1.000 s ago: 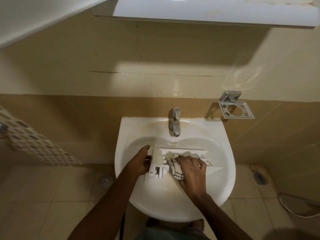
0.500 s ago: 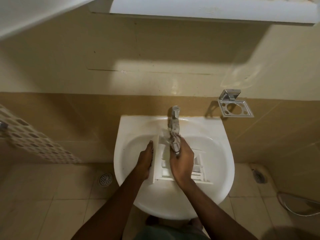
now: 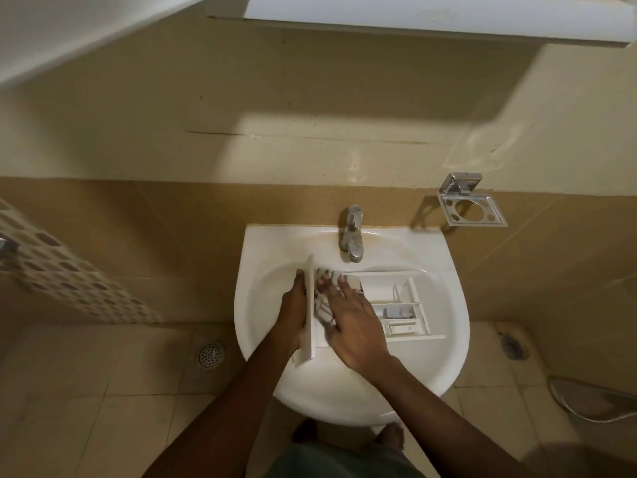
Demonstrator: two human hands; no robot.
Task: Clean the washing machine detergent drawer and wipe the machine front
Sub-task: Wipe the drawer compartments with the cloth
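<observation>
Drawer: the white detergent drawer (image 3: 400, 307) lies in the bowl of the sink (image 3: 451, 270), at the centre of the frame, its open compartments facing up and its front panel (image 3: 311, 305) on edge at the left end.
Cloth: a white cloth with dark marks (image 3: 323, 310) sits in the drawer's left end, just behind the front panel, mostly covered by a hand.
Right hand: the right hand (image 3: 353, 322) lies flat on the cloth, fingers spread and straight, pressing it down.
Left hand: the left hand (image 3: 293, 313) rests against the outer face of the front panel, fingers straight along it; the thumb is hidden.
Tap: a chrome tap (image 3: 352, 236) stands on the sink's back rim, its spout above the drawer's far edge.
Holder: a chrome wall holder (image 3: 471, 209) hangs to the upper right of the sink.
Floor: pale tiles, with a round drain (image 3: 211, 354) at the lower left, a hose (image 3: 586, 410) at the lower right, and bare feet below the sink.
Wall: beige above, tan tile below; a white shelf crosses the top.
</observation>
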